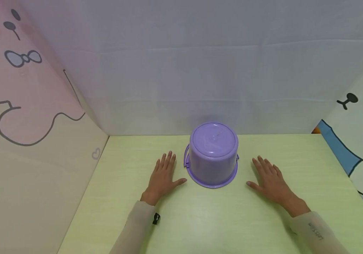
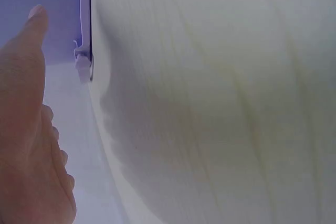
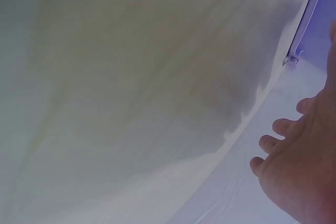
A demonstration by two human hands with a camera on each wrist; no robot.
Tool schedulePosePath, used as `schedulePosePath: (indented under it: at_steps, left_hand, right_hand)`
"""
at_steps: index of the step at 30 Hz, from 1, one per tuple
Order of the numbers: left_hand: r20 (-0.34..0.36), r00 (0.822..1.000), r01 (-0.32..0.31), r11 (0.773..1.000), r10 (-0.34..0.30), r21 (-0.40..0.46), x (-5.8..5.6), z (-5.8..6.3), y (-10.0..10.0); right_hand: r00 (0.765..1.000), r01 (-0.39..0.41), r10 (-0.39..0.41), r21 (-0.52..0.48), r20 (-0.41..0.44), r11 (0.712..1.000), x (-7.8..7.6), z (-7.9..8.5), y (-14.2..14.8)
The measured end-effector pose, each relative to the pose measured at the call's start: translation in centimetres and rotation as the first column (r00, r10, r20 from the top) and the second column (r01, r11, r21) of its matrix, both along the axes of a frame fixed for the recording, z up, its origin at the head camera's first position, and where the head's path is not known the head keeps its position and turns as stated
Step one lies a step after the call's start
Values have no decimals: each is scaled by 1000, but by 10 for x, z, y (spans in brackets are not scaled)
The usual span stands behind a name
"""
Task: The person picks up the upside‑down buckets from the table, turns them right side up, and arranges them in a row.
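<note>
A purple bucket (image 1: 213, 165) stands upside down on the table, its round base facing up and its rim on the tabletop. Its handle (image 1: 186, 155) hangs at the left side. My left hand (image 1: 163, 179) is to the left of the bucket, fingers straight, thumb stretched toward it, apart from it. To the right, my right hand (image 1: 271, 183) is held the same way, also apart from the bucket. Both wrist views show part of the bucket (image 2: 37, 35) beyond the hand, with a handle hinge (image 2: 82, 64) in the left one. Whatever lies beneath the bucket is hidden.
The pale yellow-green table (image 1: 200, 222) meets a white cloth wall (image 1: 181, 88) just behind the bucket. Side panels with cartoon animals, a pink one (image 1: 26, 81) and a white one (image 1: 356, 130), border the table left and right.
</note>
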State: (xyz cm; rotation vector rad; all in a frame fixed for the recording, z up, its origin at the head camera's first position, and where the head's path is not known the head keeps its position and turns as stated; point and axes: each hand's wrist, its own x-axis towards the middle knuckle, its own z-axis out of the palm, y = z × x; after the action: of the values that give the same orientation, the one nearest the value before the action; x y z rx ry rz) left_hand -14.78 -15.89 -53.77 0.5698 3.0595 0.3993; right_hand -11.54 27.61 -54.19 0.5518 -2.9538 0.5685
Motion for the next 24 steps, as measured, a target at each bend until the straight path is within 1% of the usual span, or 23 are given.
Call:
schedulePosePath:
  at_steps: [3, 8, 16, 24]
  left_hand:
    - [9, 1000, 13, 1000, -13, -5, 2, 2, 4]
    - [-7, 999, 49, 999, -50, -16, 4, 2, 9]
    - [-6, 994, 110, 994, -110, -10, 9, 2, 16]
    - [-28, 985, 169, 985, -170, -38, 13, 0, 22]
  right_hand:
    - [1000, -26, 26, 10, 1, 1000, 1, 0, -4]
    - [997, -77, 76, 25, 10, 997, 5, 4, -12]
    - [986, -155, 156, 27, -54, 988, 10, 2, -22]
    - [975, -207, 209, 40, -77, 978, 11, 0, -30]
